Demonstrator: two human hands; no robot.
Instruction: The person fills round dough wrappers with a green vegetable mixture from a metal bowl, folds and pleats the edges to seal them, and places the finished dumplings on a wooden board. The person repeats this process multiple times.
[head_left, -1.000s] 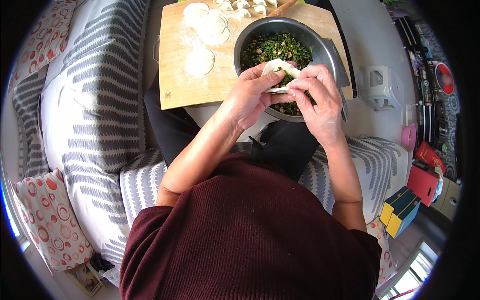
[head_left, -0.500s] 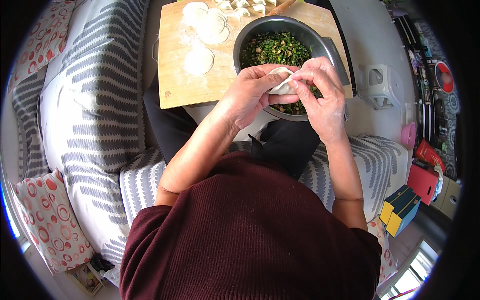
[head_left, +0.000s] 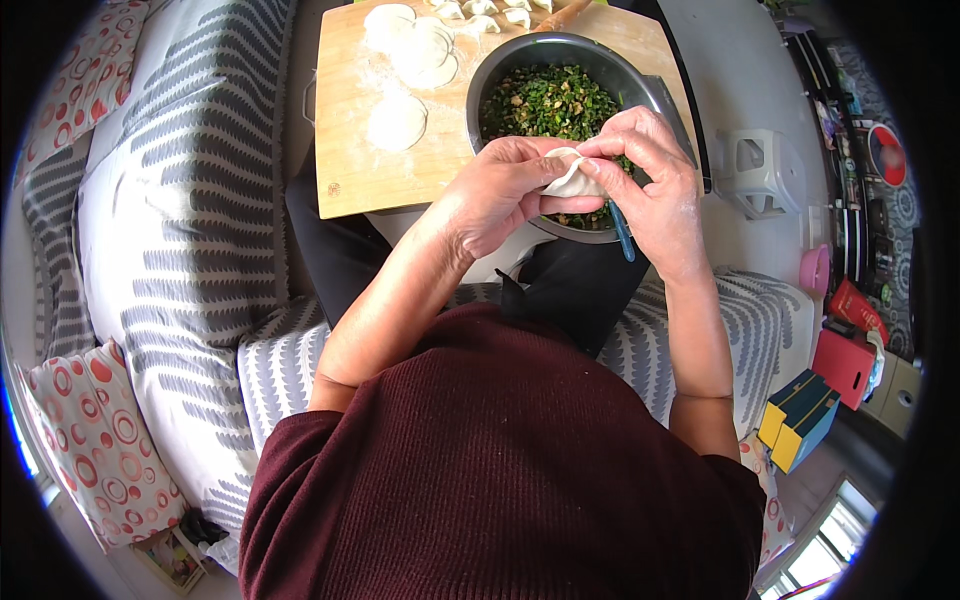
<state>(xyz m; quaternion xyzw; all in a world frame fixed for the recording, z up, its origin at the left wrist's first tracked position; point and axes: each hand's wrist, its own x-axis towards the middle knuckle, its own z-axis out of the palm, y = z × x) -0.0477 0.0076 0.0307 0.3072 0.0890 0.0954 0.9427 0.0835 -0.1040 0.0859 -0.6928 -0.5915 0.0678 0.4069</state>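
Observation:
Both my hands hold a half-folded dumpling point(head_left: 574, 181) over the near edge of a grey metal bowl point(head_left: 484, 82). My left hand point(head_left: 505, 185) cradles it from the left, thumb on top and fingers beneath. On the right, my right hand point(head_left: 650, 185) pinches the dough edge between thumb and fingertips. The far-left part of the dumpling still gapes along its rim. A chopped green filling point(head_left: 550, 100) with brown bits lies in the bowl. A blue handle point(head_left: 621, 232) sticks out over the bowl's near rim, beside my right hand.
The bowl overlaps a floured wooden board point(head_left: 350, 175). Round dough wrappers point(head_left: 397, 122) lie on its left, more wrappers point(head_left: 425, 52) behind them. Several folded dumplings point(head_left: 482, 22) and a rolling pin point(head_left: 563, 14) are at the far side. A white stool point(head_left: 762, 172) stands to the right.
My right hand has shifted slightly right and down, its fingertips now at the dumpling's right side. The dumpling has tilted, showing its opening, and the blue handle has come into view.

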